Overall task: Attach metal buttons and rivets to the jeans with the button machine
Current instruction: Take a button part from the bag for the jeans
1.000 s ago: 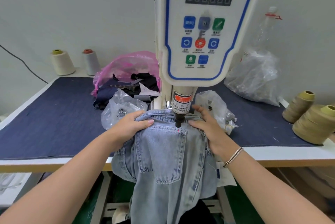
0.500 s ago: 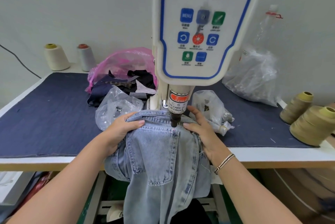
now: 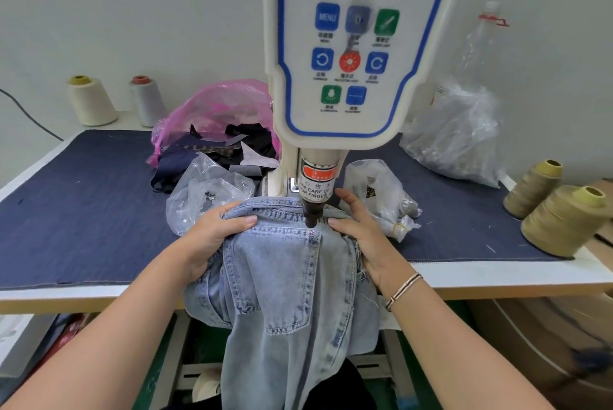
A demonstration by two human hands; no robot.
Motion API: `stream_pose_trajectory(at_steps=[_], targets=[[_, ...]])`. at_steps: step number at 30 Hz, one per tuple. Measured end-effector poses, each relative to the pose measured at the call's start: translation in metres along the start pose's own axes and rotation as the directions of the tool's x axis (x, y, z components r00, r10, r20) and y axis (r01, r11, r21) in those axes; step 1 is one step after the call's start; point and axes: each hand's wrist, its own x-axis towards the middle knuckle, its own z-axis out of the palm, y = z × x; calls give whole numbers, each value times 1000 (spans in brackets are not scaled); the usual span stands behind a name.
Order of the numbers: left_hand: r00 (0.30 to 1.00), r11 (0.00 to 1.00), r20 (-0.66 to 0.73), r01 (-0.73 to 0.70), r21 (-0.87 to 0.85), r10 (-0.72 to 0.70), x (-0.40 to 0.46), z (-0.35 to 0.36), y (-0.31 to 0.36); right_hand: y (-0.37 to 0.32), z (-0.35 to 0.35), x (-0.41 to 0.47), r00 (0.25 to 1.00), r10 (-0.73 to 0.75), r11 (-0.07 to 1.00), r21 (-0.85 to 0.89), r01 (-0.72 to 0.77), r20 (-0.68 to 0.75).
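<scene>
Light blue jeans [image 3: 282,280] hang over the table's front edge, back pocket up, waistband under the white button machine [image 3: 345,45]. The machine's dark punch tip [image 3: 311,215] sits right at the pocket's top right corner. My left hand [image 3: 212,240] grips the bunched denim left of the pocket, thumb on top. My right hand [image 3: 361,237] lies on the denim right of the punch with its fingers fairly straight, pressing the fabric down. No button or rivet shows on the pocket corner.
The table [image 3: 83,210] has a dark blue cover. A clear bag of metal parts [image 3: 205,194] lies left of the machine, another [image 3: 381,197] to its right. A pink bag with scraps [image 3: 215,124], a large clear bag [image 3: 457,137] and thread cones [image 3: 564,220] stand around.
Both hands and the jeans keep the same hold under the punch. The view has shifted a little; the pocket corner stays at the punch tip.
</scene>
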Motion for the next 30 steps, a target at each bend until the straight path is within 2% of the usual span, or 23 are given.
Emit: stream_pose_trajectory(at_steps=[11, 13, 15, 17, 19, 21, 23, 25, 27, 29, 30], targets=[[1000, 1000, 8, 8, -28, -8, -5, 3, 2, -5, 3, -6, 999, 9, 998, 59, -11, 33], [998, 1000, 62, 13, 27, -14, -8, 4, 4, -7, 1, -12, 996, 27, 985, 168, -41, 85], [986, 996, 161, 39, 86, -53, -13, 8, 4, -9, -2, -18, 982, 83, 943, 304, -132, 168], [969, 989, 236, 44, 143, -77, -18, 13, 0, -11, -2, -22, 958, 131, 923, 322, -212, 256], [972, 976, 214, 54, 213, -101, -23, 18, 0, -11, 1, -24, 947, 122, 954, 227, -194, 297], [973, 953, 178, 94, 287, -149, -26, 20, 5, -11, 6, -28, 953, 86, 962, 225, -155, 290], [954, 900, 272, -5, 435, -126, -26, 21, 10, -14, 8, -33, 956, 75, 982, 144, -119, 282], [902, 797, 409, -144, 587, -139, -25, 25, 10, -21, 7, -38, 949, 100, 984, -173, -50, 299], [891, 705, 439, -234, 670, -121, -24, 27, 7, -31, 4, -39, 934, 118, 916, -401, 29, 338], [918, 690, 397, -284, 666, -6, -25, 25, 4, -44, 0, -37, 967, 27, 891, -445, 91, 252], [933, 701, 355, -290, 652, 56, -26, 23, 3, -51, -5, -33, 991, -51, 901, -421, 100, 125]])
